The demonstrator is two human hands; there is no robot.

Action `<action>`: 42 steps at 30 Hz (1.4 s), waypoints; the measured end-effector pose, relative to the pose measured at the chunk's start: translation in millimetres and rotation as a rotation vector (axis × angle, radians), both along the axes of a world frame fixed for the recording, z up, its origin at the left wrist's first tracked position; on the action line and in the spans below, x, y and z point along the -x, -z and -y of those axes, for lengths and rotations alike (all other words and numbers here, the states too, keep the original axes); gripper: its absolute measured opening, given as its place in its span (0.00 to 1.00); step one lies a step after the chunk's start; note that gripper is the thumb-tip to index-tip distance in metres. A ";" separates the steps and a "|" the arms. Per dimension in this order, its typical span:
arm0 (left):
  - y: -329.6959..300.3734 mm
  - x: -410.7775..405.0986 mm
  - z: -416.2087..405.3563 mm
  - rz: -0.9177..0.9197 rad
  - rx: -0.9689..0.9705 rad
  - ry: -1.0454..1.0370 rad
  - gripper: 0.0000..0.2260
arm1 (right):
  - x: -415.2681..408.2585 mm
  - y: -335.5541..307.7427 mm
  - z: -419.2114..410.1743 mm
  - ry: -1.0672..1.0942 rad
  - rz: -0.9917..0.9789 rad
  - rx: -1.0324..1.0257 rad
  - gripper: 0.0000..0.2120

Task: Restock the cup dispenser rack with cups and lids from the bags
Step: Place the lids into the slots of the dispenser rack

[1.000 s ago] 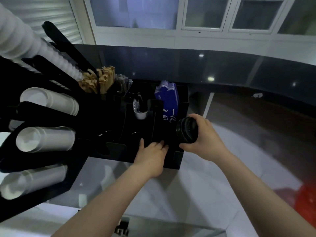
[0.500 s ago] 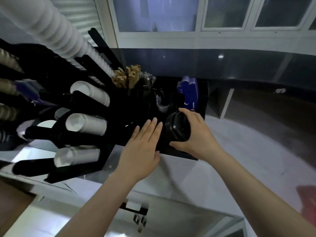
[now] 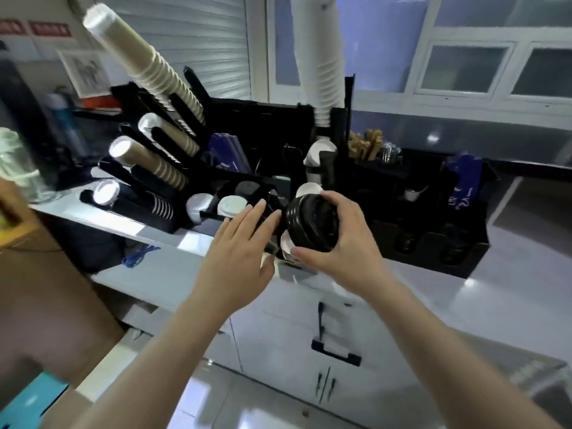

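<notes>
While the right hand [image 3: 346,243] curls its fingers and thumb around a short stack of round black plastic lids [image 3: 312,222], the step in hand looks like loading lids into the black cup dispenser rack [image 3: 235,168], not cups. The stack sits just right of the frame's centre, tilted so that its ribbed face turns toward the camera, and it hangs in front of the rack's lower lid compartments rather than inside any of them. The left hand [image 3: 244,252] is flat and empty, fingers straight and together, its fingertips [image 3: 263,205] reaching toward the black divider just left of the stack; whether they touch the divider cannot be told.

Left of the hands, two round white lids [image 3: 216,205] lie in neighbouring bays, and a darker bay behind them seems to hold black ones. Long stacks of ribbed white paper cups [image 3: 145,66] slant out of the rack's tubes at upper left, and another column [image 3: 318,51] rises at top centre.

The next move probably calls for turning the stack level, lining it up over the bay that takes black lids, and lowering it in. The left hand could steady the divider meanwhile. The bags are not in view. The rack stands on the pale grey table [image 3: 448,292].
</notes>
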State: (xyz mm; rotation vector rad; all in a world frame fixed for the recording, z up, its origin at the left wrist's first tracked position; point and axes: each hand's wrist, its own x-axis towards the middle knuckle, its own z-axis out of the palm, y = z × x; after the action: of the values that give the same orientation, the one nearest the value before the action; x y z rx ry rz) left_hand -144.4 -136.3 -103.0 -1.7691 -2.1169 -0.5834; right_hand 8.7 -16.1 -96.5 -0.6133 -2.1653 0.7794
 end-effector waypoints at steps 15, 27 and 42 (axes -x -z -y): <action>29.3 173.2 -10.4 -0.061 0.197 -0.030 0.30 | 197.1 24.5 37.0 0.072 -0.081 0.168 0.41; 73.8 270.8 -66.5 0.040 0.307 0.064 0.36 | 272.8 103.4 -17.4 0.597 0.176 0.184 0.39; 109.7 293.8 -156.4 -0.095 0.492 0.347 0.32 | 285.0 109.6 -84.9 0.698 0.692 -0.007 0.39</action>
State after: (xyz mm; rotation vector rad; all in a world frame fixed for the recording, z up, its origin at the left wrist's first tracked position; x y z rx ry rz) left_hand -438.2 20.0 -212.7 -2.4016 -2.0171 -0.0425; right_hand -276.3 68.8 -206.1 -1.7054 -2.2668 0.1767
